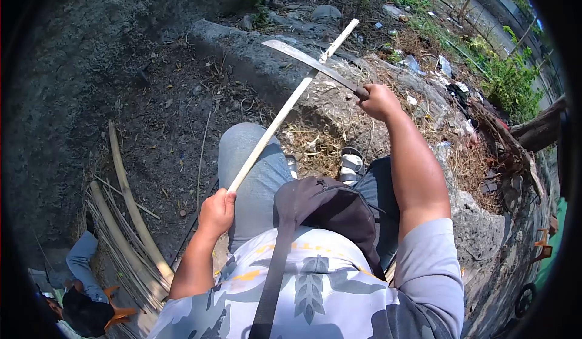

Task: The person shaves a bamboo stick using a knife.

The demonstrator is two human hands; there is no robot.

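Dark ground extends ahead of me; two long poles lie on it at left. A pale stick slants across my left knee, my left grip clamped on its near end. A curved knife crosses the stick's far half, my right grip closed round its handle.

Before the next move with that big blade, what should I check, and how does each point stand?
1. Right hand gripping the machete: ok.
2. Left hand away from the machete: ok, it holds the lower end of the pale stick.
3. Left knee clear of the stick's line: not ok, the stick crosses in front of it.
4. Stick's upper end supported: cannot tell.
5. Other person apart from the machete: ok, at lower left.
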